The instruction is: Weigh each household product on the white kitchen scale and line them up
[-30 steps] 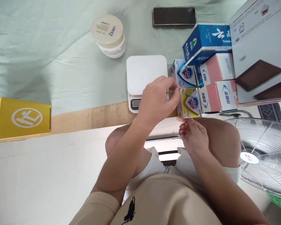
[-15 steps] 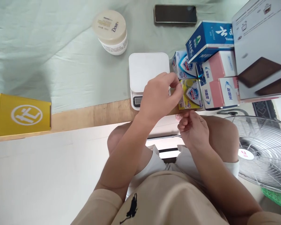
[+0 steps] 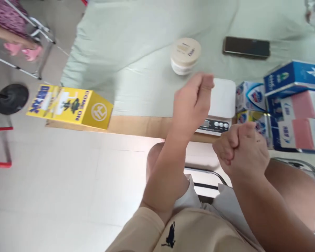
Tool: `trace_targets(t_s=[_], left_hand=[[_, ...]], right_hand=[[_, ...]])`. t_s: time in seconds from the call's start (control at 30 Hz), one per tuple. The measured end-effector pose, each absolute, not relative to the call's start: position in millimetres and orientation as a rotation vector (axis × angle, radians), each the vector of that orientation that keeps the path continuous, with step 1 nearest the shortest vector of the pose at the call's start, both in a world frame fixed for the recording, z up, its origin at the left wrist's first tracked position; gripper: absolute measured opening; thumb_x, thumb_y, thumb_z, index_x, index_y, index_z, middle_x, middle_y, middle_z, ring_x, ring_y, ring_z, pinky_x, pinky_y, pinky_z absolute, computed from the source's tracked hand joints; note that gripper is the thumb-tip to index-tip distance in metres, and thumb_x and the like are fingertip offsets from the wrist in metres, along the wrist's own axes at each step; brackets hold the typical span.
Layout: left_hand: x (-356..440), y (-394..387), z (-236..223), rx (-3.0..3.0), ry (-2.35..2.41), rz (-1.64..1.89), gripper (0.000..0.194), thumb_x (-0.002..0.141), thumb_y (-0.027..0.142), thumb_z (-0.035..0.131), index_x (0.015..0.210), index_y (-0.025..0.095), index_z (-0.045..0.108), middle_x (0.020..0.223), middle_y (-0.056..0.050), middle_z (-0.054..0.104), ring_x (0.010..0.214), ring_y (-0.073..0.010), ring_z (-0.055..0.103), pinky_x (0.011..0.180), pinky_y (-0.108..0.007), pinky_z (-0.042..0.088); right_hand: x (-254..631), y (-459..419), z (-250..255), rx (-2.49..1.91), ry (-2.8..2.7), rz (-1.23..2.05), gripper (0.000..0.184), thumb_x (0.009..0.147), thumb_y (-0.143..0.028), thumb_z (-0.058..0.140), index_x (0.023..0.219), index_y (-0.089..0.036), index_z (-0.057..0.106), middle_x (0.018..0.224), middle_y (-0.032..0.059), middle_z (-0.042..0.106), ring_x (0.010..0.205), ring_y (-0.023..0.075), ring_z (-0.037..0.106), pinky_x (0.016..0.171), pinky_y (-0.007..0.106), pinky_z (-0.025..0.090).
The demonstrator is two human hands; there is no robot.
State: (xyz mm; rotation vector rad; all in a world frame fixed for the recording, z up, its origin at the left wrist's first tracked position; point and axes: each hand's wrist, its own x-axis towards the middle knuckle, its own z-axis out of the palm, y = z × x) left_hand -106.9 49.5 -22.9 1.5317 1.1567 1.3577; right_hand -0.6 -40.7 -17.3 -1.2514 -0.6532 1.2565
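My left hand [image 3: 193, 99] is raised over the left part of a white kitchen scale [image 3: 222, 98], fingers curled in and thumb beside them. Nothing shows in it. My right hand [image 3: 243, 150] is closed in a loose fist in front of the table edge, just below the soap boxes, and I see nothing in it either. The scale's platform bears no object; its display and buttons show partly between my hands. Beside the scale stand a blue-and-white soap box [image 3: 252, 96] and a yellow soap box [image 3: 262, 122], the latter partly covered by my right hand.
A Dove jar [image 3: 185, 56] stands behind the scale, with a phone [image 3: 246, 47] to its right. At the right are a blue carton [image 3: 296, 77] and pink-and-white boxes [image 3: 301, 133]. A yellow carton [image 3: 97, 110] sits at the table's left edge. Another person's legs [image 3: 18, 38] show upper left.
My view has swung left, bringing the yellow carton and the floor into sight. My left hand has moved away from the soap boxes and its pinch has closed; my right hand has risen.
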Motion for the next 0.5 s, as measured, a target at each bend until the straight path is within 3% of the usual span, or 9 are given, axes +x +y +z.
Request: trace_targets(t_s=[0.07, 0.13, 0.23, 0.33, 0.4, 0.5], left_hand=[[-136.7, 44.7, -9.4, 1.322, 1.236, 1.536, 0.024, 0.108, 0.032, 0.036, 0.089, 0.025, 0.050, 0.076, 0.001, 0.058, 0.058, -0.0114, 0.048, 0.056, -0.031, 0.045], [-166.7, 37.6, 0.1, 1.206, 1.274, 1.703, 0.020, 0.101, 0.017, 0.034, 0.091, 0.025, 0.051, 0.086, 0.000, 0.062, 0.057, -0.0099, 0.049, 0.057, -0.030, 0.047], [-207.9, 28.4, 0.4, 1.128, 1.349, 1.977, 0.024, 0.081, 0.002, 0.039, 0.080, 0.024, 0.048, 0.078, 0.000, 0.054, 0.062, -0.0114, 0.049, 0.062, -0.031, 0.044], [-239.4, 23.7, -12.1, 0.908, 1.421, 2.434, 0.018, 0.083, 0.008, 0.042, 0.073, 0.023, 0.044, 0.072, -0.001, 0.039, 0.065, -0.0136, 0.041, 0.066, -0.033, 0.039], [-254.4, 21.7, -21.5, 0.744, 1.418, 2.712, 0.019, 0.091, 0.017, 0.038, 0.077, 0.025, 0.049, 0.082, -0.001, 0.041, 0.075, -0.0139, 0.046, 0.076, -0.032, 0.043], [-272.6, 17.2, -33.0, 0.593, 1.458, 2.740, 0.024, 0.099, 0.030, 0.033, 0.091, 0.028, 0.055, 0.106, 0.000, 0.051, 0.117, -0.0146, 0.056, 0.106, -0.033, 0.046]], right_hand=[[-21.6, -31.0, -10.0, -1.248, -0.763, 1.265, 0.048, 0.076, -0.061, 0.084, 0.065, -0.022, 0.058, 0.037, -0.0089, 0.040, 0.027, 0.0052, 0.030, 0.028, 0.020, 0.020], [-43.5, -21.0, -5.2, -1.229, -0.873, 1.314, 0.034, 0.083, -0.052, 0.081, 0.078, -0.023, 0.063, 0.045, -0.0090, 0.048, 0.029, 0.0055, 0.036, 0.030, 0.020, 0.026], [-80.1, -2.8, -5.0, -1.164, -1.081, 1.326, 0.004, 0.088, -0.021, 0.067, 0.087, -0.024, 0.066, 0.069, -0.0053, 0.065, 0.050, 0.0068, 0.061, 0.046, 0.020, 0.049], [-122.7, 21.3, -13.9, -1.111, -1.407, 1.248, 0.029, 0.080, -0.011, 0.062, 0.102, -0.028, 0.066, 0.106, -0.0032, 0.073, 0.095, 0.0122, 0.075, 0.080, 0.027, 0.063], [-152.7, 38.3, -23.9, -1.072, -1.638, 1.208, 0.044, 0.078, -0.016, 0.069, 0.118, -0.031, 0.061, 0.129, -0.0006, 0.069, 0.122, 0.0189, 0.069, 0.098, 0.037, 0.061], [-193.0, 57.0, -39.5, -0.954, -1.945, 1.168, 0.068, 0.073, -0.027, 0.082, 0.134, -0.032, 0.053, 0.145, 0.0034, 0.061, 0.141, 0.0269, 0.057, 0.116, 0.048, 0.054]])
